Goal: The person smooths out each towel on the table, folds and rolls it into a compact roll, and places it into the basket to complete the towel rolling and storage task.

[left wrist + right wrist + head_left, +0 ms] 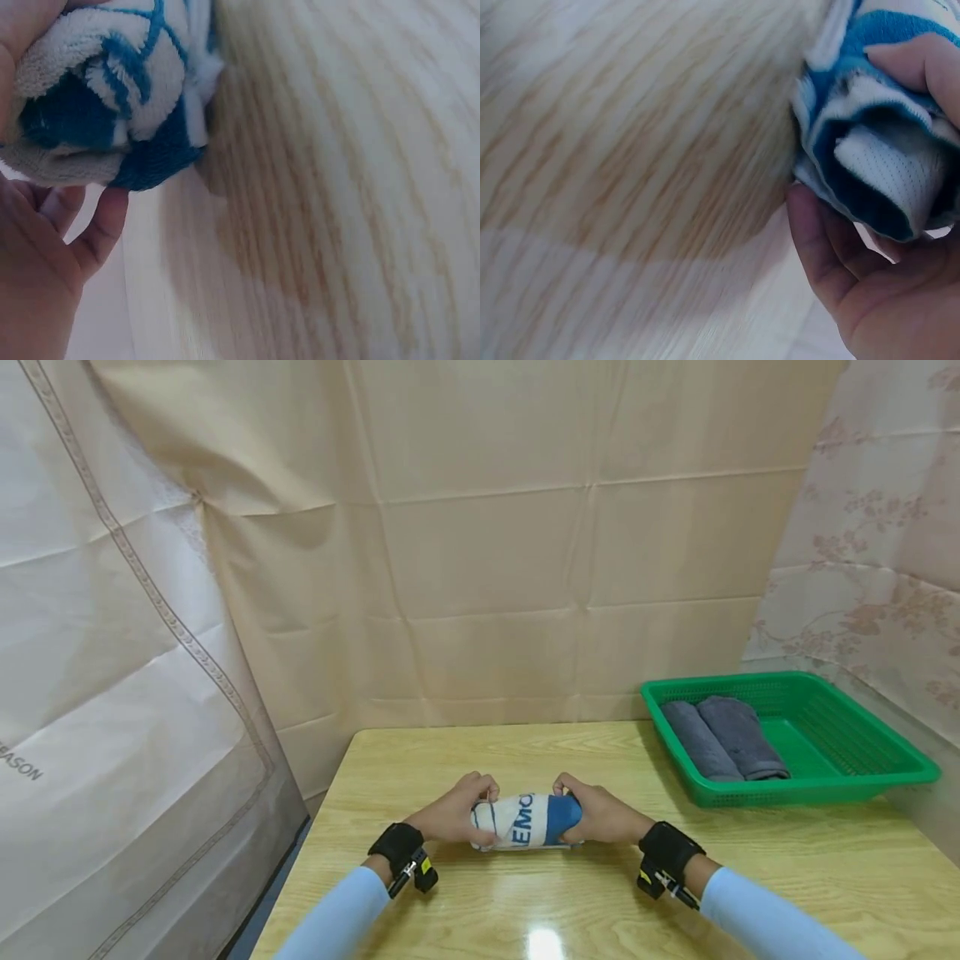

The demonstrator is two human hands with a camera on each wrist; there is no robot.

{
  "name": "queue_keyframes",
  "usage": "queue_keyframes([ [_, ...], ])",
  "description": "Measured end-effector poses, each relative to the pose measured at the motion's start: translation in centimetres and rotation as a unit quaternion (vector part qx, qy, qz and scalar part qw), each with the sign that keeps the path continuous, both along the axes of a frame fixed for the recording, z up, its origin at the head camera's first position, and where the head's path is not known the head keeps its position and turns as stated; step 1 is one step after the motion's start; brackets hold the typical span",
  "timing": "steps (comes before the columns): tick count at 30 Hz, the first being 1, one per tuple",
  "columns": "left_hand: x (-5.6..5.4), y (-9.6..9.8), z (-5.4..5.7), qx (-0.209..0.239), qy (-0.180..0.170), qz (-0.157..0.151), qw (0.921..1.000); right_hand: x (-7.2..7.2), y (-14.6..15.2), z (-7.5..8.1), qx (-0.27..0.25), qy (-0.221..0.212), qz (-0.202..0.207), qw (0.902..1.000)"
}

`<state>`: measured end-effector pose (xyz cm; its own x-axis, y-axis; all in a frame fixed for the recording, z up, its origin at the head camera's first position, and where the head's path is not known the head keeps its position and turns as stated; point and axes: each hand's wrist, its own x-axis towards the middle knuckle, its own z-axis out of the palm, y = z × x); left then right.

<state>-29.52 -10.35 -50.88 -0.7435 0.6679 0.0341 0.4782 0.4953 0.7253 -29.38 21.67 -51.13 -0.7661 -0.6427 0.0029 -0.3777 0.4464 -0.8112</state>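
A rolled white and blue towel (pixel 525 820) with blue lettering lies crosswise over the front part of the table. My left hand (pixel 456 812) grips its left end, thumb on the near side and fingers over the far side. At the right end, my right hand (pixel 597 812) holds the blue part the same way. The left wrist view shows the coiled end of the towel (pixel 105 97) between thumb and fingers. In the right wrist view the other end of the towel (pixel 885 150) has a hollow core, with fingers and thumb curled round it.
A green plastic basket (pixel 817 792) stands at the table's right, holding two rolled grey towels (pixel 723 739). The wooden table (pixel 420 752) ends at a beige curtain (pixel 480 568) behind. A white curtain (pixel 112 693) hangs along the left edge.
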Motion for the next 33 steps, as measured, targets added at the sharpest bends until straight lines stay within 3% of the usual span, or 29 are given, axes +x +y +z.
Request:
queue_keyframes([
  [5,0.1,0.4,-0.1,-0.019,0.017,0.0,0.9997,0.0,-0.1,0.0,0.018,0.055,0.0,0.9983],
  [8,0.1,0.3,-0.1,0.005,-0.038,-0.02,0.999,0.0,-0.1,0.0,0.031,0.074,-0.005,0.9968],
  [12,0.2,-0.1,0.1,0.02,-0.116,-0.033,0.9925,0.1,-0.1,-0.1,0.031,0.083,-0.007,0.996],
  [17,0.1,-0.7,0.2,0.027,-0.137,-0.033,0.9897,0.2,0.0,-0.5,0.029,0.094,-0.004,0.9951],
  [19,0.2,-0.7,0.2,0.046,-0.161,-0.033,0.9852,0.2,0.1,-0.6,0.031,0.099,-0.006,0.9946],
  [24,0.4,-0.6,0.3,0.067,-0.183,-0.012,0.9808,0.3,0.0,-0.4,0.032,0.108,-0.005,0.9937],
  [27,0.5,-0.6,0.1,0.054,-0.168,-0.002,0.9844,0.5,0.1,0.0,0.035,0.085,0.011,0.9957],
  [33,0.7,-0.5,0.0,0.016,-0.13,0.006,0.9914,0.5,0.8,1.2,0.014,-0.057,0.029,0.9979],
])
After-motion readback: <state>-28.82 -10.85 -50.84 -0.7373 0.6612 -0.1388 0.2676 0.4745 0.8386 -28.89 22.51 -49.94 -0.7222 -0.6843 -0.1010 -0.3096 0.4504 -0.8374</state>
